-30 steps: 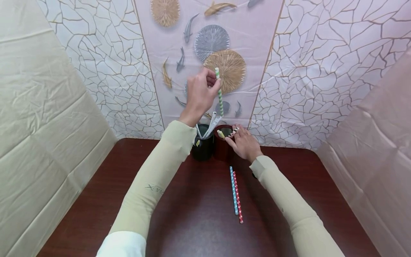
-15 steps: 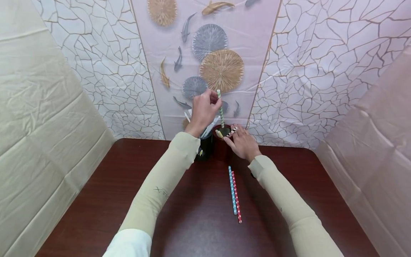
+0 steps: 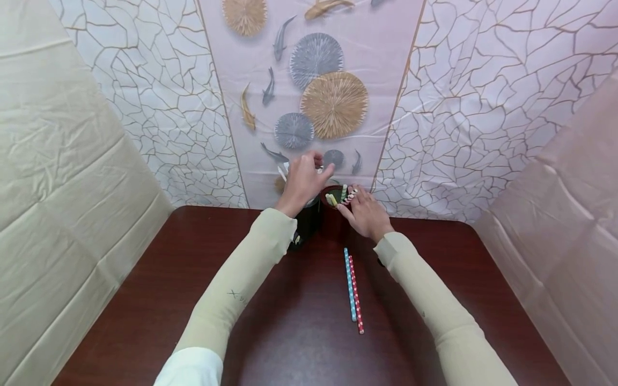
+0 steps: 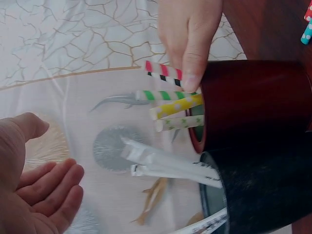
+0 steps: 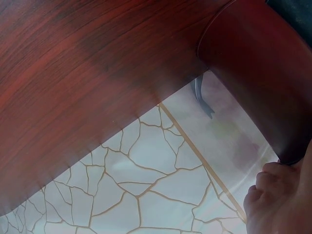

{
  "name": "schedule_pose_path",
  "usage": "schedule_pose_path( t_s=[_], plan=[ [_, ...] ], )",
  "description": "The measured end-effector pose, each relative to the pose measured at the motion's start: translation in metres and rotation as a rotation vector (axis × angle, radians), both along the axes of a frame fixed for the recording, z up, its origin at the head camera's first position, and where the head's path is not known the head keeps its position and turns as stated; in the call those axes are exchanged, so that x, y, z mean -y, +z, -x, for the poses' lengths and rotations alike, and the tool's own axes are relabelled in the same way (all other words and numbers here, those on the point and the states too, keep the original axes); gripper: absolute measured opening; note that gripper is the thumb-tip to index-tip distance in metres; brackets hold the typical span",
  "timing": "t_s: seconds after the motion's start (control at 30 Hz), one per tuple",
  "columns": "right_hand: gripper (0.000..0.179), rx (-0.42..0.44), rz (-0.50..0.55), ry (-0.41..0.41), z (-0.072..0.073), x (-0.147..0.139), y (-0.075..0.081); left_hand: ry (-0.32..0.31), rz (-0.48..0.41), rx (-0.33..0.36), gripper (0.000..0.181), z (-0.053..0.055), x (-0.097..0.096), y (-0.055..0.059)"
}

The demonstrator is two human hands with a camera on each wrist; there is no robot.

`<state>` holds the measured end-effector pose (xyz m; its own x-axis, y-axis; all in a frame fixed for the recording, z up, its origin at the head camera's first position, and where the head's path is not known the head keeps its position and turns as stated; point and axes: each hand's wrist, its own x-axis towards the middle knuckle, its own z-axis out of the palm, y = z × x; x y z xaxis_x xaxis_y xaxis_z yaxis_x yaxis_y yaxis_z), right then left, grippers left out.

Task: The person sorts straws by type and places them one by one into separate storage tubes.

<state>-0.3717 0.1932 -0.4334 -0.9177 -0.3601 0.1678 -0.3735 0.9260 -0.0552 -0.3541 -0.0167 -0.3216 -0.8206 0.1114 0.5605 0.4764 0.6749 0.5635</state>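
My left hand (image 3: 305, 181) hovers beside the cups, its fingers loose and holding nothing; the left wrist view shows the bare palm side. A green-striped paper straw (image 4: 163, 95) leans in the dark red cup (image 4: 253, 102). Sharing that cup are a yellow dotted straw (image 4: 175, 106), a green-patterned white straw (image 4: 180, 123) and red- and black-striped straws (image 4: 163, 69). My right hand (image 3: 369, 214) holds the cup at its rim, thumb beside the straws. Close beside it stands a black cup (image 4: 265, 180) with white paper-wrapped straws (image 4: 165, 161).
A blue dotted straw (image 3: 350, 287) and a red dotted straw (image 3: 356, 295) lie side by side on the dark wooden table (image 3: 289, 332). Behind the cups hangs a patterned cloth (image 3: 260, 161), with beige cloth walls (image 3: 72, 187) at both sides.
My left hand came down with the green-striped straw, let go of it in the red cup, and its fingers opened. My right hand has stayed at the rim.
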Motion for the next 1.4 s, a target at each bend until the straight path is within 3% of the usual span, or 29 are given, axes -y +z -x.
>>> schedule_pose_path(
  t_s=[0.17,0.47,0.67,0.8,1.03,1.27,1.4],
  plan=[
    [0.083,0.008,0.002,-0.001,0.000,-0.001,0.000,0.015,0.047,0.031,0.033,-0.010,0.003,0.009],
    [0.083,0.008,0.014,-0.006,-0.001,-0.002,-0.003,-0.014,0.175,0.053,0.021,-0.028,0.008,0.023],
    [0.082,-0.006,0.018,-0.001,0.000,-0.002,-0.004,-0.025,0.271,0.127,0.051,-0.039,0.014,0.026],
    [0.081,-0.012,0.015,0.005,0.000,-0.001,-0.003,-0.028,0.329,0.207,0.051,-0.046,0.017,0.024],
    [0.080,-0.017,0.010,0.005,-0.001,-0.002,-0.001,-0.064,0.408,0.288,0.054,-0.050,0.014,0.008],
    [0.081,-0.013,0.007,0.000,0.000,-0.002,-0.002,-0.082,0.401,0.425,0.045,-0.053,0.007,-0.021],
    [0.081,-0.012,0.005,0.000,0.001,-0.001,-0.002,-0.096,0.389,0.456,0.044,-0.055,0.002,-0.040]
  ],
)
